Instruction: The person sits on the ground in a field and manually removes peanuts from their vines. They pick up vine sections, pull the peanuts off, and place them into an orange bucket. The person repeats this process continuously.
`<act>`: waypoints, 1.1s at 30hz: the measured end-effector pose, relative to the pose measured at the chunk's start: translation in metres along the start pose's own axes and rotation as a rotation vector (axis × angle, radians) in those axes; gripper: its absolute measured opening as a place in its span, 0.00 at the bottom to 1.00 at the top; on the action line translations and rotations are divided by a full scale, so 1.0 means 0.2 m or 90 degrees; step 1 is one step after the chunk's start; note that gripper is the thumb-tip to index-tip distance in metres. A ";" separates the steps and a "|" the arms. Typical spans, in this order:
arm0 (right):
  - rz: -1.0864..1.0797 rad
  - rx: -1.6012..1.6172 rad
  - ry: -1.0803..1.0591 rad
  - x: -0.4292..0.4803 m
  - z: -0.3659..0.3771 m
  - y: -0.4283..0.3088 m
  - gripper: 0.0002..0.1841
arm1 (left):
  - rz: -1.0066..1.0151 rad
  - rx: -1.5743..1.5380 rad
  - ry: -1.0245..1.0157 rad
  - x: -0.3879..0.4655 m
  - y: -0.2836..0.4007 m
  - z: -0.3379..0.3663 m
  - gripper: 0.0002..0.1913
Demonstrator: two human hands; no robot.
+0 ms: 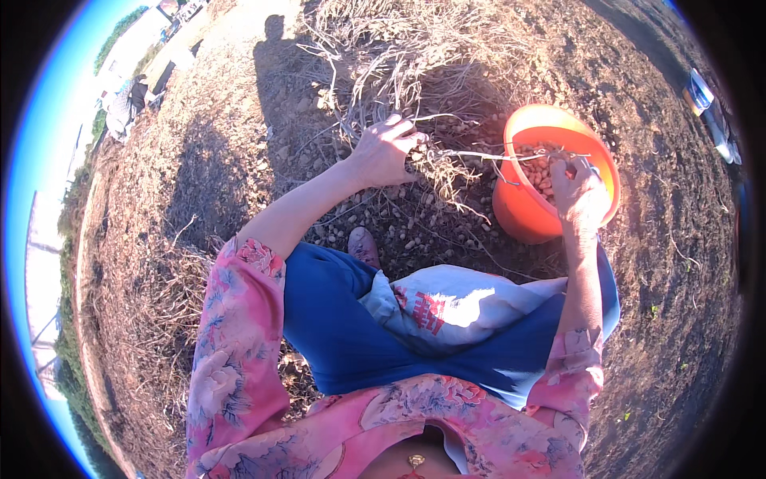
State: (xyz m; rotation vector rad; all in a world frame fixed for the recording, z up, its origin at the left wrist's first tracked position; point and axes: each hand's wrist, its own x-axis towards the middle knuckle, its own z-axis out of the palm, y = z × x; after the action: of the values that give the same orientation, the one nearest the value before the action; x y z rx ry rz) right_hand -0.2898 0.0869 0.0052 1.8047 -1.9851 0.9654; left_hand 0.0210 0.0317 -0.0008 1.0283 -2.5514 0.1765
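Observation:
My left hand [386,152] grips a dried peanut plant [446,173] by its tangled root end, left of the bucket. One long pale stem [479,155] of it reaches right, across the rim of an orange plastic bucket [520,209]. Inside the tilted bucket lies a heap of unshelled peanuts [538,173]. Over the bucket's right part is my right hand [580,194], its fingers curled close to the stem's far end. Whether those fingers hold the stem or a peanut cannot be made out. Loose peanuts [413,242] are scattered on the shaded soil below the plant.
A big pile of dried plants [407,54] stands beyond my hands. A white sack with red print [449,305] lies across my lap, above my shoe [363,246]. Another person [128,105] is low to the ground at far left. A blue-and-white object [700,96] lies at far right.

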 end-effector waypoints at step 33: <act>0.551 0.769 -0.836 -0.25 0.02 -0.31 0.07 | -0.295 0.298 -0.391 -0.91 -0.80 -0.06 0.39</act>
State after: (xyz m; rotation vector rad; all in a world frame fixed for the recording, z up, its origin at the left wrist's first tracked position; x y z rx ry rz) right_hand -0.2199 0.1230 -0.0108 2.5278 -3.7198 1.7335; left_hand 0.2538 0.0357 -0.0653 2.0986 -2.7432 0.3904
